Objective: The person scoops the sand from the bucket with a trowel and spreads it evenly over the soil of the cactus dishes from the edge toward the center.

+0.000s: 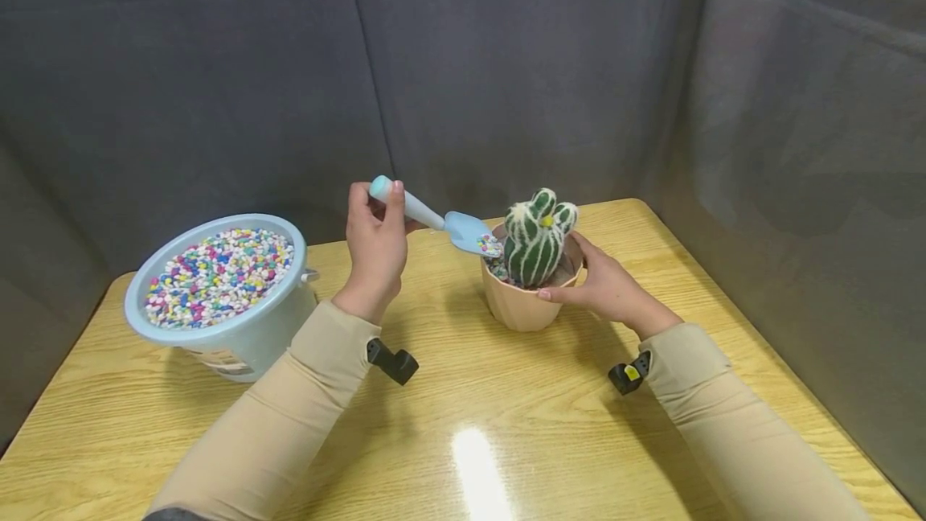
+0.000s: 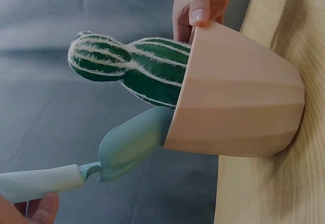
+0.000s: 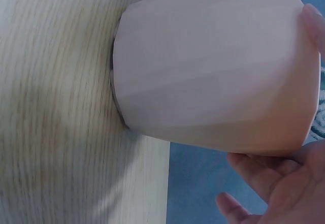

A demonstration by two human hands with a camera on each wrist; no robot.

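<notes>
My left hand (image 1: 376, 244) grips the pale handle of a light blue trowel (image 1: 465, 230), tilted down to the right. Several coloured pebbles (image 1: 489, 245) lie at the tip of its blade, which reaches over the left rim of a peach flowerpot (image 1: 522, 310). In the left wrist view the blade tip (image 2: 161, 122) dips behind the pot's rim. A green cactus with white fuzzy ribs (image 1: 534, 252) and a yellow flower stands upright in the pot. My right hand (image 1: 608, 288) holds the pot's right side, thumb at the front near the rim, fingers round the far side.
On the left of the wooden table (image 1: 434, 392) stands a light blue bucket (image 1: 278, 336), nearly full of multicoloured pebbles (image 1: 220, 276). Dark grey curtains (image 1: 506, 79) hang close behind the table and along its sides.
</notes>
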